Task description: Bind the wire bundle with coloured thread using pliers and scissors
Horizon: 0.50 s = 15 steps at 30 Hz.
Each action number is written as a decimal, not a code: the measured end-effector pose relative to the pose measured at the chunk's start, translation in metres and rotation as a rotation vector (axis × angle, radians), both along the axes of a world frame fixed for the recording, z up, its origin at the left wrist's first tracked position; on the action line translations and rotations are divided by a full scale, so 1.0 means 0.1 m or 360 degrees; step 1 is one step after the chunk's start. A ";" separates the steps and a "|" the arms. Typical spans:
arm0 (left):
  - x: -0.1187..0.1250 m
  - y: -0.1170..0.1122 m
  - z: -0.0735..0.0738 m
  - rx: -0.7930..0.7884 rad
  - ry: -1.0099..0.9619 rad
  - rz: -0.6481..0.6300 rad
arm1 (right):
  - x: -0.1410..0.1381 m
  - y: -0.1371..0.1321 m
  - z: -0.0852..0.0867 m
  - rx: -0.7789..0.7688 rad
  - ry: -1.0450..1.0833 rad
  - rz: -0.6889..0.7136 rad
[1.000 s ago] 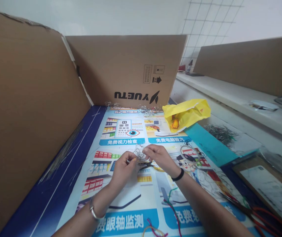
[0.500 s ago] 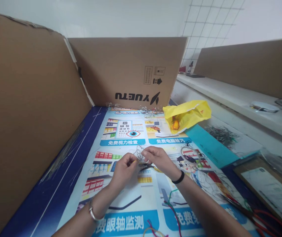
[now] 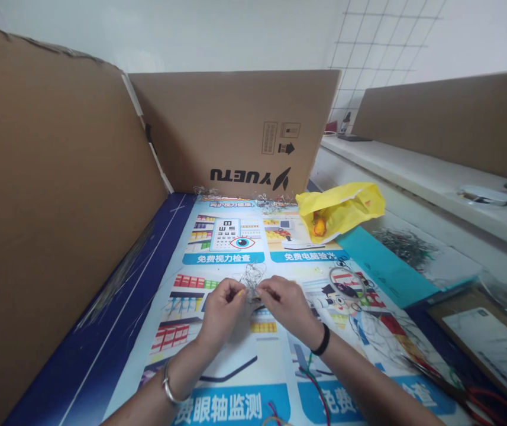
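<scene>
Above the middle of the printed poster, both hands meet at a small tangle of thin silvery wire (image 3: 253, 275). My left hand (image 3: 223, 307) pinches its left side between thumb and fingers. Opposite it, my right hand (image 3: 289, 305) closes thumb and forefinger on the right side of the tangle. The wire loops rise above the fingertips. A dark tool, partly hidden by the hands, lies beneath them on the poster (image 3: 231, 349); its kind is unclear.
A yellow bag (image 3: 346, 207) lies open at the back right, an orange bundle inside. Scissors with red handles (image 3: 452, 390) rest at the lower right, near loose wires. Dark wire pieces (image 3: 404, 248) are heaped beside a teal strip (image 3: 386, 272). Cardboard walls (image 3: 231, 124) stand behind and left.
My right hand has dropped slightly and its fingers have drawn in to a tighter pinch beside the left. The wire tangle now shows more fully above the fingertips. The view has shifted slightly.
</scene>
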<state>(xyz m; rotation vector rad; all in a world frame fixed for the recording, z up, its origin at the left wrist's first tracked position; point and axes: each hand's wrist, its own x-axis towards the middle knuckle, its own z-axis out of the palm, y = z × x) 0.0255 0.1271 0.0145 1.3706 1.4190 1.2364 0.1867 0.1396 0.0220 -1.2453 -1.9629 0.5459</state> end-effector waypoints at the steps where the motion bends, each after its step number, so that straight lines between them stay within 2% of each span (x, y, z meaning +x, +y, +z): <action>1: 0.00 0.00 -0.01 -0.0005 -0.0023 -0.0005 | -0.02 -0.03 -0.01 -0.0002 -0.0082 0.0028; 7: -0.01 -0.01 -0.04 -0.0026 -0.0132 -0.0059 | -0.13 -0.16 -0.04 -0.0154 -0.0272 0.0037; 15: -0.04 0.01 -0.13 -0.0046 -0.0175 -0.0147 | -0.15 -0.15 -0.05 -0.0278 -0.0254 0.0022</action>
